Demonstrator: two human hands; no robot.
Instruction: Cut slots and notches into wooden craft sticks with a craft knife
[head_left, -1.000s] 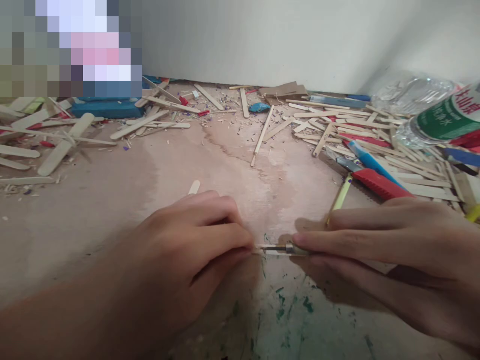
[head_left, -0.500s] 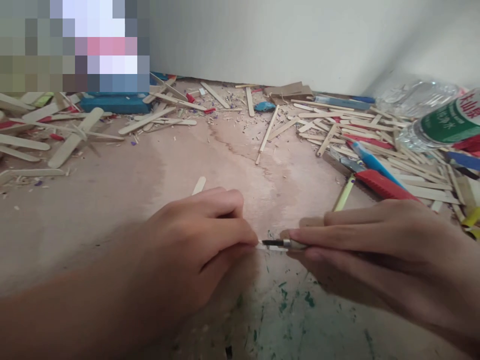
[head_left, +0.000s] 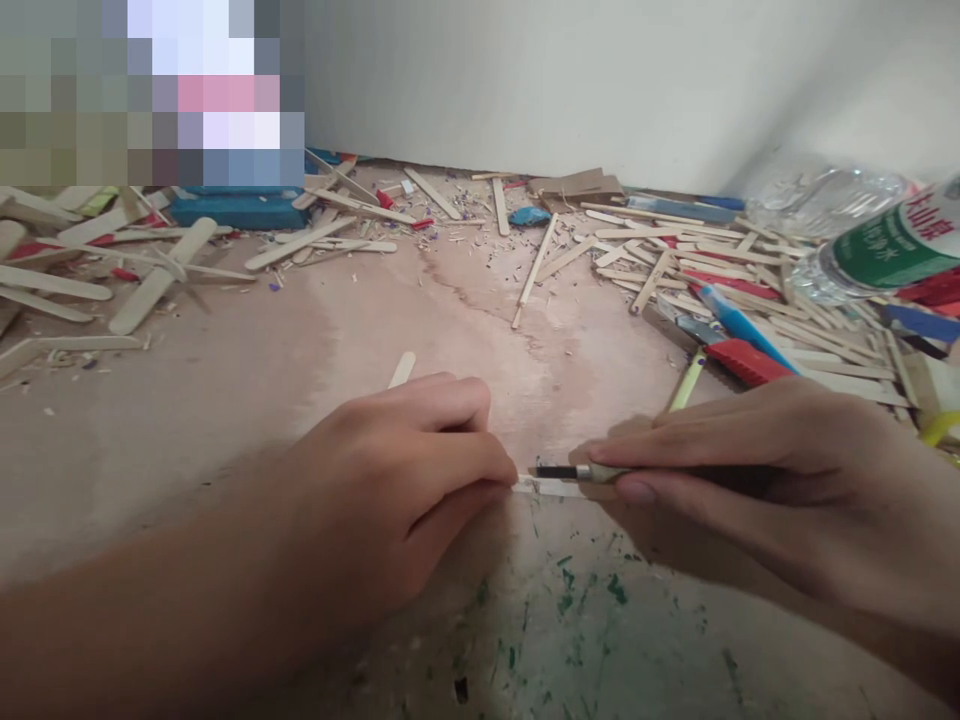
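Observation:
My left hand (head_left: 427, 480) is closed, its fingertips pinching the end of a thin pale wooden stick (head_left: 559, 489) low over the wooden table. Between thumb and fingers, my right hand (head_left: 720, 470) grips a carving knife (head_left: 583, 472) with a dark narrow blade and a metal collar. The blade points left, along the wooden stick and a short way from my left fingertips. Whether the edge touches the wood I cannot tell. Behind my left hand, the rounded end of a craft stick (head_left: 403, 368) sticks out; the rest is hidden.
Loose craft sticks (head_left: 161, 275) and a blue box (head_left: 238, 208) lie at the back left. On the right are more sticks, a red-handled tool (head_left: 750, 362), a blue pen-like tool (head_left: 750, 325) and a plastic bottle (head_left: 892, 245). Shavings dot the table (head_left: 450, 320) near a white wall.
My right hand has drawn the carving knife slightly right and up, away from my left fingertips, so more of the pale stick shows. My left hand has barely moved.

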